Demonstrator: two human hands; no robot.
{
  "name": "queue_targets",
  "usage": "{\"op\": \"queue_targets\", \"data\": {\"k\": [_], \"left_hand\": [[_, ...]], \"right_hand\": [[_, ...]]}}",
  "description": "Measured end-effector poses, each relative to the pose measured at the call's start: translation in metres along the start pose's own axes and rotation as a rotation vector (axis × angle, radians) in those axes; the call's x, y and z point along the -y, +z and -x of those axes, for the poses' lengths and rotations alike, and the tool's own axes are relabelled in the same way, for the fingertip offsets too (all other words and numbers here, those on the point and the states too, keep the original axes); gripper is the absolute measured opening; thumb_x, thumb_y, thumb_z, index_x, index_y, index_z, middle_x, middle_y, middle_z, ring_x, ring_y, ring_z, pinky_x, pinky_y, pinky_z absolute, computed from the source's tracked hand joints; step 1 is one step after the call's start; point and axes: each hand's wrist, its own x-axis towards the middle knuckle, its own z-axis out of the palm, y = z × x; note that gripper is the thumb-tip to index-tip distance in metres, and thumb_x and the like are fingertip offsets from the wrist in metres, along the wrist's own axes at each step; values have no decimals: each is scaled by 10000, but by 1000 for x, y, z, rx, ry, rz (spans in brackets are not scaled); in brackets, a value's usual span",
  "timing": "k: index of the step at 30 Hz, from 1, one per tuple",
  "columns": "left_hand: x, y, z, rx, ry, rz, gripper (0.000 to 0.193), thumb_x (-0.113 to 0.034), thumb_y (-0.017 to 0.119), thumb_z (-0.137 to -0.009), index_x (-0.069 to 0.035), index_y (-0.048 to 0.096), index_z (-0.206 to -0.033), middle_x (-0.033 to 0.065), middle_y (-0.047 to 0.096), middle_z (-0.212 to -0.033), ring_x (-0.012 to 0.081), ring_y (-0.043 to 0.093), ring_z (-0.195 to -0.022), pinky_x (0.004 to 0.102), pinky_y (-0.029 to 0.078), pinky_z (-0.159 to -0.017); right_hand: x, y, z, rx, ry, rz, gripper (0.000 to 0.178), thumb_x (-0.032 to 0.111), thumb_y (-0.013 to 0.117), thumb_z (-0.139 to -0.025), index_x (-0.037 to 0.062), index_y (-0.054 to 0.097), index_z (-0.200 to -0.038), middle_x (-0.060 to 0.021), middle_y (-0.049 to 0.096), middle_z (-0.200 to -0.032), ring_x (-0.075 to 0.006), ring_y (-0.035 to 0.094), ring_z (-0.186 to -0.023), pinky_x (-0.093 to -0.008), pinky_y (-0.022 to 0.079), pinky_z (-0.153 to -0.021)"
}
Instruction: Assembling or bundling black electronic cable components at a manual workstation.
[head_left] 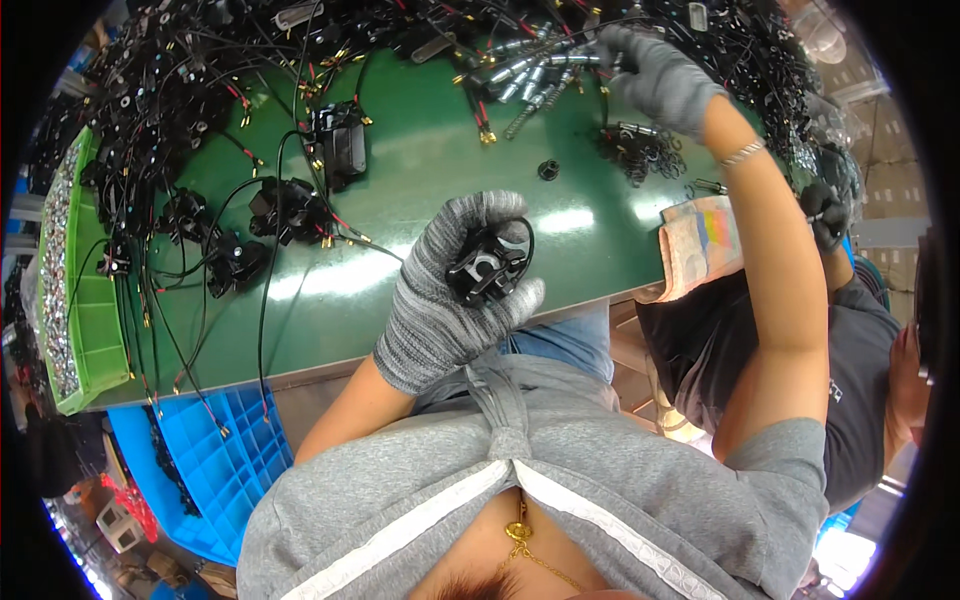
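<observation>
My left hand (440, 290), in a grey knitted glove, is closed around a black moulded part (488, 266) with a silvery metal piece and a short looped cable. It holds the part above the near edge of the green table (560, 220). My right hand (660, 82), gloved alike, reaches to the far right, beside a bunch of silvery spring-wrapped cylinders (540, 72). Its fingers and thumb look apart, with nothing visible between them. Below that hand lies a heap of small dark wire springs (642, 152). A small black ring-shaped piece (548, 170) sits alone nearby.
Black cabled parts (290, 210) lie on the left, with a black box-shaped one (342, 142) behind. A green bin (100, 330) of small metal pieces stands at far left, a blue crate (225, 450) below. A folded cloth (700, 245) and a co-worker's gloved hand (828, 205) are at right.
</observation>
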Motion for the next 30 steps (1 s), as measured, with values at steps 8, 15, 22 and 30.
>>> {"op": "queue_targets", "data": {"k": [8, 15, 22, 30], "left_hand": [[13, 2, -3, -74, 153, 100, 781, 19, 778, -687, -105, 405, -1362, 52, 554, -1192, 138, 559, -1084, 301, 483, -930], [5, 8, -7, -219, 151, 146, 660, 9, 742, -742, -92, 451, -1325, 18, 564, -1049, 100, 549, -956, 241, 472, -866], [-11, 0, -11, -334, -54, 230, 400, -98, 705, -859, -63, 587, -1240, -6, 559, -928, 75, 540, -819, 224, 466, -763], [4, 1, -18, -332, 25, 135, 276, -89, 752, -815, -35, 623, -1052, 36, 577, -965, 118, 587, -865, 253, 498, -795]], "right_hand": [[40, -8, 59, 628, -195, -1217, 465, 98, 623, -830, 69, 509, -1280, -12, 558, -1051, -129, 587, -721, -179, 444, -482], [52, 8, 48, 723, -115, -1266, 243, 113, 597, -779, 34, 527, -999, -106, 584, -767, -114, 525, -514, -203, 419, -447], [66, 12, 57, 768, -280, -1291, 289, 243, 645, -766, 45, 482, -900, -112, 555, -734, -121, 495, -542, -222, 371, -443], [77, 24, 59, 928, -423, -1332, 329, 277, 679, -807, 21, 495, -902, -119, 564, -759, -134, 489, -589, -241, 376, -468]]}}
